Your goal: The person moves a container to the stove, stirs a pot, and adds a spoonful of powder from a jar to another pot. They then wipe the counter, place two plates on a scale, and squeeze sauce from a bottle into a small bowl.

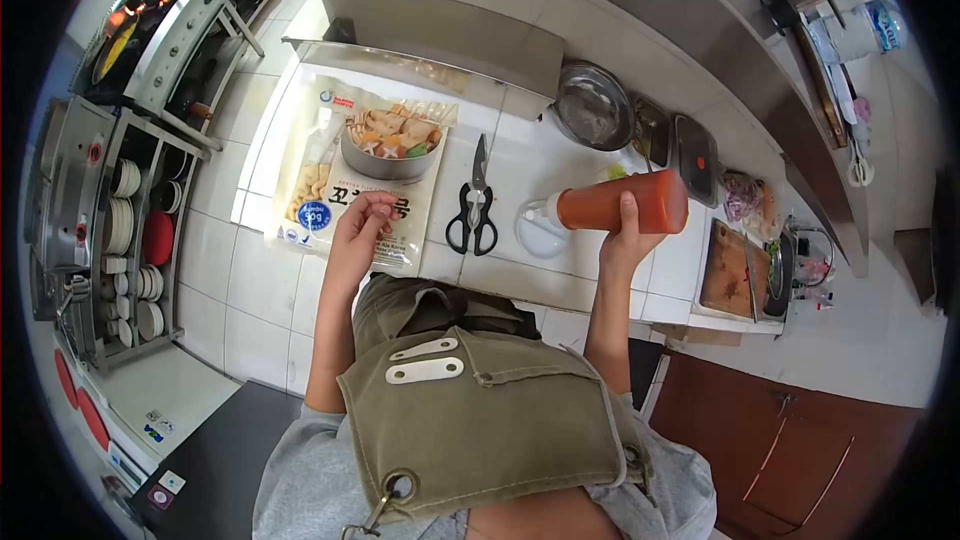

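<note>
My right hand [627, 237] is wrapped round an orange-red sauce bottle [625, 202], tipped onto its side with its white cap pointing left. Below the cap end, a small white bowl [541, 237] sits on the white counter, partly overlapped by the bottle. My left hand [364, 227] has its fingers curled in, with nothing showing in them, over the lower part of a large printed food package [395, 195]. Black-handled kitchen scissors [474, 205] lie between the package and the bowl, blades pointing away from me.
A metal bowl [594, 105] stands at the back of the counter beside dark trays [694, 155]. Farther right lies a wooden cutting board [728, 270] with a knife. A dish rack [140, 230] and a stove [180, 35] are on the left. A steel shelf [640, 20] runs overhead.
</note>
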Action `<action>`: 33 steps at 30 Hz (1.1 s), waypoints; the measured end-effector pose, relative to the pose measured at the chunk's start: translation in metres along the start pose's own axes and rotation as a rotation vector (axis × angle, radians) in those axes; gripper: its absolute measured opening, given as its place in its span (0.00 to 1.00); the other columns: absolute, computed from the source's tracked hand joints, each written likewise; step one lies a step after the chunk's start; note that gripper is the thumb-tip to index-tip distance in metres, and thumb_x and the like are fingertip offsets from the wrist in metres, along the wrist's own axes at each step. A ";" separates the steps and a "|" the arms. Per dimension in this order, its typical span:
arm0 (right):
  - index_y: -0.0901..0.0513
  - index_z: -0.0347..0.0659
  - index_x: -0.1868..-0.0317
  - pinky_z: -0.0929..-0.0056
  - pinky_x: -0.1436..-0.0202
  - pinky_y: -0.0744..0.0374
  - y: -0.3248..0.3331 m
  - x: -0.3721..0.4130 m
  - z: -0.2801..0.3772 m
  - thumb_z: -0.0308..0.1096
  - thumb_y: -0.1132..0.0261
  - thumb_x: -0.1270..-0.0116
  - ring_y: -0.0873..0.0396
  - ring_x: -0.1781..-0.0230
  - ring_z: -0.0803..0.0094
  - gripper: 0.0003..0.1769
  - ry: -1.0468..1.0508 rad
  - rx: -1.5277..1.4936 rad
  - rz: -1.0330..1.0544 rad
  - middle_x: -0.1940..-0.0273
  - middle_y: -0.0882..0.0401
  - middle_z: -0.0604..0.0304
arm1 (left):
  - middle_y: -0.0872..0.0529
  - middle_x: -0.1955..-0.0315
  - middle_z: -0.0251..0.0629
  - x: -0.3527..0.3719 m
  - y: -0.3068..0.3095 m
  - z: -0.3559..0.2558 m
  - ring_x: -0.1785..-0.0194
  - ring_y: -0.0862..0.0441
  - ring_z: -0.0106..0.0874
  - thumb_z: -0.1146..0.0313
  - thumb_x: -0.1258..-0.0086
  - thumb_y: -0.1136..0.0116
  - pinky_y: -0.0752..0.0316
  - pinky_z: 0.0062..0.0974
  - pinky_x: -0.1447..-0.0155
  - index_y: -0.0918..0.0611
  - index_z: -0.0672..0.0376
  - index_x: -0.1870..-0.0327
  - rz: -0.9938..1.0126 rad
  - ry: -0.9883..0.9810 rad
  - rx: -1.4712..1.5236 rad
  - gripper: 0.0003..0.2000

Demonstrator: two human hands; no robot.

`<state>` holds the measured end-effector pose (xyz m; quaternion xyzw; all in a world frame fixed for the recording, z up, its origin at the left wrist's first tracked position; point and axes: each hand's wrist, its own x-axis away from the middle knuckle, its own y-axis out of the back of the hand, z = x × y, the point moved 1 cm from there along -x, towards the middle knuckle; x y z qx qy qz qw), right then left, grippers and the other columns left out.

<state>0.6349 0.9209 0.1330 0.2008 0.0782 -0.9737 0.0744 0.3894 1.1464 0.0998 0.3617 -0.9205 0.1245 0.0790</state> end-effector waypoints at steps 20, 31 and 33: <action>0.39 0.37 0.45 0.67 0.45 0.29 0.005 -0.006 0.010 0.33 0.27 0.50 0.30 0.51 0.66 0.36 0.055 0.095 -0.043 0.50 0.33 0.53 | 0.22 0.69 0.31 0.004 0.001 0.008 0.64 0.29 0.18 0.73 0.31 0.54 0.34 0.16 0.58 0.25 0.63 0.55 -0.010 -0.010 -0.009 0.08; 0.39 0.36 0.44 0.66 0.43 0.30 0.020 -0.006 0.015 0.36 0.25 0.52 0.31 0.49 0.65 0.39 0.073 0.212 -0.060 0.49 0.34 0.53 | 0.22 0.68 0.32 0.006 -0.001 0.012 0.63 0.28 0.19 0.74 0.31 0.54 0.34 0.16 0.58 0.24 0.63 0.55 0.010 -0.005 0.003 0.08; 0.39 0.36 0.44 0.66 0.43 0.30 0.020 -0.006 0.017 0.36 0.26 0.52 0.31 0.49 0.65 0.39 0.083 0.216 -0.065 0.49 0.34 0.53 | 0.23 0.69 0.30 0.006 -0.001 0.012 0.65 0.29 0.19 0.72 0.31 0.54 0.35 0.15 0.58 0.25 0.62 0.55 0.003 -0.001 -0.014 0.08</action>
